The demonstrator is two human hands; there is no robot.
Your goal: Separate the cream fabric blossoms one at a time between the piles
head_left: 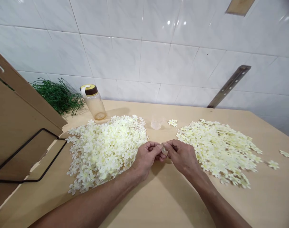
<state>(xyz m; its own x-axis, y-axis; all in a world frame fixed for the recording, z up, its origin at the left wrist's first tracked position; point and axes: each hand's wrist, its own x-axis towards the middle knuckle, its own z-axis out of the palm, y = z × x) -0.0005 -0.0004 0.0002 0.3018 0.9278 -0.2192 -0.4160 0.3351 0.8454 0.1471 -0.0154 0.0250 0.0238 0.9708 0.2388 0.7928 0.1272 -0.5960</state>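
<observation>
Both hands meet over the middle of the bench [169, 202], between two heaps of flowers and well in from the back edge. The left hand [144, 160] has its thumb and forefinger pressed together on a small pale piece [163, 148], with the other fingers curled beneath. The right hand [184, 155] pinches the same piece from its side, thumb against bent forefinger; the fingertips hide most of it, so its shape cannot be told. The left heap [111, 145], pale yellow and white, is piled up on the left half of the bench, reaching close to the left hand and wrist. The right heap [220, 148] is flatter and spreads over the right half, just beside the right hand, with two loose flowers [273, 164] lying out toward the right edge. Beyond the hands, nearer the back edge, sit a clear cup [156, 124] and a small cluster [172, 123] of flowers. A bottle [95, 106] with a brown and yellow lid stands behind the left heap, and green stems [57, 96] lie toward the back left corner. Cardboard [23, 117] and a black frame [43, 172] take up the left side. A metal strip [230, 85] slants up the tiled wall [125, 60] from the back edge.
</observation>
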